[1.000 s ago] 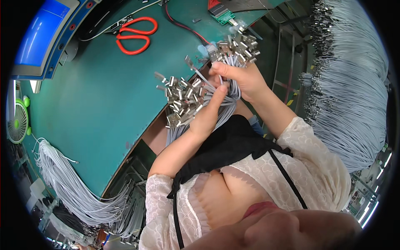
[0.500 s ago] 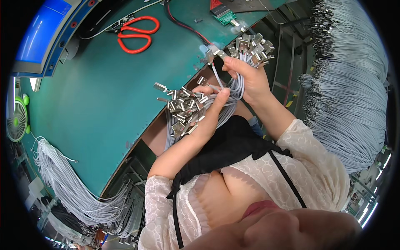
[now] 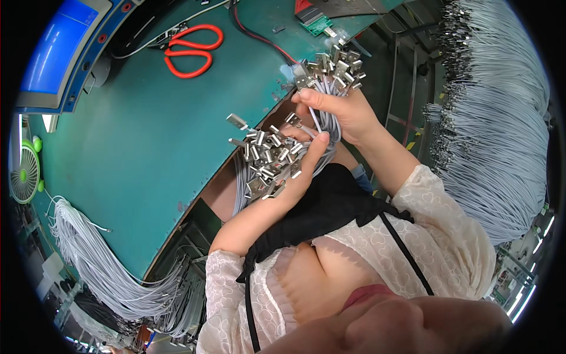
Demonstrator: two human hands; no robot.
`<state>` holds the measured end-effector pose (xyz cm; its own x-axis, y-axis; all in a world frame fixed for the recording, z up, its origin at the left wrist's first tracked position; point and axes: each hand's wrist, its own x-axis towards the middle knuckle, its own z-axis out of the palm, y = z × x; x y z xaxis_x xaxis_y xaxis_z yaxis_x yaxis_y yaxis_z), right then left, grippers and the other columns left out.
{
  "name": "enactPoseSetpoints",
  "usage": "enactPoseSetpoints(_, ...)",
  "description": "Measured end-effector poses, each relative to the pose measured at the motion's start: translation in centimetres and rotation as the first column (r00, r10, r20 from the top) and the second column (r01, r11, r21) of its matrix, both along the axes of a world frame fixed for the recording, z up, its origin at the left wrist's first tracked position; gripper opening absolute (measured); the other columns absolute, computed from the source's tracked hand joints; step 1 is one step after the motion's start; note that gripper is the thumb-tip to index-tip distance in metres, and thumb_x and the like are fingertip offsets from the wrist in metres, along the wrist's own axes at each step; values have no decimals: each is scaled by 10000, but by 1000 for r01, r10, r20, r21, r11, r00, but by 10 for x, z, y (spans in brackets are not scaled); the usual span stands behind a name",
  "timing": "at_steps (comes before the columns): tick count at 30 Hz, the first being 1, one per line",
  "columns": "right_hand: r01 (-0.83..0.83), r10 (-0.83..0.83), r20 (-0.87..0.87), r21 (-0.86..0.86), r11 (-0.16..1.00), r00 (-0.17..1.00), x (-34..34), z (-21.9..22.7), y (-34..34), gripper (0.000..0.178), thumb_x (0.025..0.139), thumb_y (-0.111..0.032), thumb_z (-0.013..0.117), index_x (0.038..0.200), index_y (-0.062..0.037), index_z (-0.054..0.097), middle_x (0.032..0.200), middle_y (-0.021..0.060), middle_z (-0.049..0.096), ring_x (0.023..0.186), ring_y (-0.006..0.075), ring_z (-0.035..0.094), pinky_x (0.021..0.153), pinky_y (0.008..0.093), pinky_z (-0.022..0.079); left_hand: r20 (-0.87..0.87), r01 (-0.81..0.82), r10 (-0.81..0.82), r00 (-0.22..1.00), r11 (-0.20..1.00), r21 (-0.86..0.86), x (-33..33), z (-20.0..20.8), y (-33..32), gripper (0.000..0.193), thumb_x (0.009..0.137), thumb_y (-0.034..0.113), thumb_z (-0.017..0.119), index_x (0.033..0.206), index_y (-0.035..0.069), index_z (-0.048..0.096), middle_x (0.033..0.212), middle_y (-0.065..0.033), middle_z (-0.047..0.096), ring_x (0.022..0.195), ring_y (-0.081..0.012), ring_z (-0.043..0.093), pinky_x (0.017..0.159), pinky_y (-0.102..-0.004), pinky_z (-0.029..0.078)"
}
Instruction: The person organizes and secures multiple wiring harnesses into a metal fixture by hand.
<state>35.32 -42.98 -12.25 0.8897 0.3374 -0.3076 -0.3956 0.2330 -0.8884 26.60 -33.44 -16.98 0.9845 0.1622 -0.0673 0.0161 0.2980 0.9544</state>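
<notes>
My left hand (image 3: 302, 177) is closed around a bundle of grey USB cables, with their metal plugs (image 3: 266, 154) fanned out past the table edge. One plug of that bunch sticks out farther, over the table. A second bunch of grey USB cables (image 3: 330, 121) is gripped in my right hand (image 3: 351, 115), plugs (image 3: 341, 69) pointing up and away. My right thumb presses across these cables just below the plugs. A single cable runs between the two hands. Some fingers of both hands are hidden behind the cables.
On the green table (image 3: 141, 141) lie red-handled scissors (image 3: 191, 52) and a green circuit board (image 3: 316, 23) with wires. A blue-screened device (image 3: 56, 50) and small fan (image 3: 25, 171) stand left. Cable piles hang at left (image 3: 100, 259) and right (image 3: 495, 130).
My right hand has moved slightly left and down with its bunch. The plug that stood by its thumb tip now sits among the other plugs. My left hand has barely shifted.
</notes>
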Motion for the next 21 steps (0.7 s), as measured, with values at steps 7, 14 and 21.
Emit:
enactPoseSetpoints(7,42,-41,-39,28,999,998,-9,2,-12,64,721,-50,596,765,-30,555,619,28,539,501,73,448,459,195,357,125,-25,22,992,999,23,6,3,-3,141,762,112,618,712,33,512,721,-71,518,672,-157,510,615,-255,390)
enactPoseSetpoints(14,64,-66,24,71,995,998,4,-3,-9,108,717,-73,623,804,-33,572,664,17,552,546,58,468,448,182,329,-68,-59,50,996,987,-148,12,15,-5,114,763,101,618,753,34,526,736,-23,511,673,-91,478,600,-231,381)
enactPoseSetpoints(21,64,-56,-87,88,994,995,-4,22,8,150,730,-46,611,860,-22,540,753,39,545,583,88,499,534,229,484,-139,-65,29,990,963,-262,17,17,-6,146,760,92,625,819,33,505,778,-8,523,701,-71,475,636,-208,388)
